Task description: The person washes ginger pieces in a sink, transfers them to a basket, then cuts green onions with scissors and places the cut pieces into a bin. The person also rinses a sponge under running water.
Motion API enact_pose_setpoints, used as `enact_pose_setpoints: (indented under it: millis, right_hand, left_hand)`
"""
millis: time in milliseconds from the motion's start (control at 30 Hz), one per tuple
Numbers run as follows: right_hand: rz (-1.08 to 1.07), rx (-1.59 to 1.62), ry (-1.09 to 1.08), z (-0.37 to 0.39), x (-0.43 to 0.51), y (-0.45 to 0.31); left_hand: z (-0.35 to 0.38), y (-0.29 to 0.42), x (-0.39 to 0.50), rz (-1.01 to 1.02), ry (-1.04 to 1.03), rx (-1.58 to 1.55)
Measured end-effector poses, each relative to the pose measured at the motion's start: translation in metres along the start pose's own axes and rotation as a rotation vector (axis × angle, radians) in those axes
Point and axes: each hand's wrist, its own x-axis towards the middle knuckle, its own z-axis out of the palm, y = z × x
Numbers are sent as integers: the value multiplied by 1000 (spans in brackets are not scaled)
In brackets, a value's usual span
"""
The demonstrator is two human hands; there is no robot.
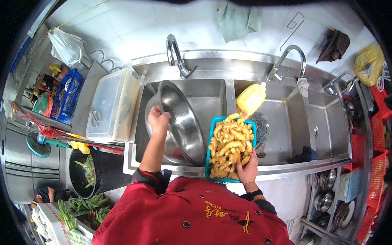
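Observation:
My left hand (158, 121) grips the rim of a large stainless steel bowl (183, 118), which is tilted on its side in the left sink basin (206, 103). A teal plastic basket (212, 129) heaped with ginger roots (231, 143) rests across the front of the divider between two basins. My right hand (248, 168) lies against the basket's right side, fingers touching the ginger at its near corner; part of the hand is hidden. Just behind the basket, a yellow plastic jug (251, 98) leans over the divider. A dark grey cloth (261, 128) lies in the middle basin.
Chrome faucets (180, 62) line the back edge. At left are a lidded plastic bin (111, 103) with scissors (94, 118) on top and a black waste bin (97, 171). Green vegetables (89, 204) are at lower left. Red crates (377, 164) and a shelf of steel bowls (324, 201) stand right.

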Motion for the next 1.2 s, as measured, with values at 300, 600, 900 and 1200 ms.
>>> enact_pose_setpoints:
  millis: [300, 600, 900, 1200]
  right_hand:
    - [0, 1, -5, -1, 0, -5]
    - [37, -41, -29, 4, 1, -3]
    - [25, 39, -34, 4, 3, -9]
    - [49, 95, -61, 5, 2, 0]
  left_hand:
    - [-94, -207, 53, -452, 183, -18]
    - [-92, -306, 54, -489, -518, 1076]
    - [126, -126, 128, 154, -484, 485]
    - [207, -85, 162, 311, -539, 865]
